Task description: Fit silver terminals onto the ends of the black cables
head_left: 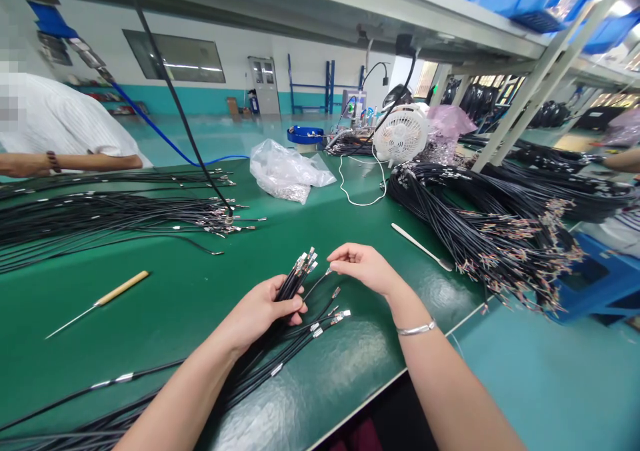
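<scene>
My left hand [267,311] is wrapped round a bundle of black cables [295,281] whose connector ends point up and away from me. Just right of it, my right hand [361,264] pinches the metal tip of a single cable [317,283] that bends out from the bundle. Below the hands, several loose black cables [295,354] with white labels and connector ends lie on the green table [190,304]. A wooden-handled awl [123,288] rests to the left, its thin spike toward me.
Black cables [125,214] lie back left, near a person in a white striped shirt [75,121]. A clear bag of small metal parts [287,171], a white fan [403,134] and a white stick-like tool [420,244] are beyond my hands. Coiled cables [480,231] pile up at right.
</scene>
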`<action>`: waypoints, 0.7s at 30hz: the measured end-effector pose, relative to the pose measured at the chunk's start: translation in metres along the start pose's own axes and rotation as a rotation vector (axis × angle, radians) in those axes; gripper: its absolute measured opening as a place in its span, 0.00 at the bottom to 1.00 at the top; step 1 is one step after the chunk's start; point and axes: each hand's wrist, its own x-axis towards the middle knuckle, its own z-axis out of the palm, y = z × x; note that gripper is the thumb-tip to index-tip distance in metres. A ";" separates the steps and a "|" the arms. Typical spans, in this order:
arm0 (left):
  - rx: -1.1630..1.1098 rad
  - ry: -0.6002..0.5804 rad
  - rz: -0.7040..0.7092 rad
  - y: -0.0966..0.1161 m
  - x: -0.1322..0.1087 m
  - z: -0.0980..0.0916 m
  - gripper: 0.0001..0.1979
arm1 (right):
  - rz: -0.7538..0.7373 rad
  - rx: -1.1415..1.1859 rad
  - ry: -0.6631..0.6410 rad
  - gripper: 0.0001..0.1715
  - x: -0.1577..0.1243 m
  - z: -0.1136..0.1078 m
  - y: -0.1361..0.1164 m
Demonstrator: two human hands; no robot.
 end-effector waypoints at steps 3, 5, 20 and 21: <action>0.026 0.019 0.021 0.000 0.000 -0.001 0.10 | 0.001 -0.009 -0.017 0.13 0.000 -0.003 0.002; 0.026 0.037 0.042 -0.001 0.000 -0.001 0.10 | 0.014 -0.065 -0.033 0.13 -0.001 -0.008 0.005; 0.157 0.115 0.017 0.000 0.004 0.007 0.09 | 0.048 -0.250 -0.128 0.06 -0.008 -0.005 0.000; 0.147 0.108 0.020 0.001 0.003 0.007 0.09 | 0.044 -0.166 -0.114 0.07 -0.007 -0.003 -0.002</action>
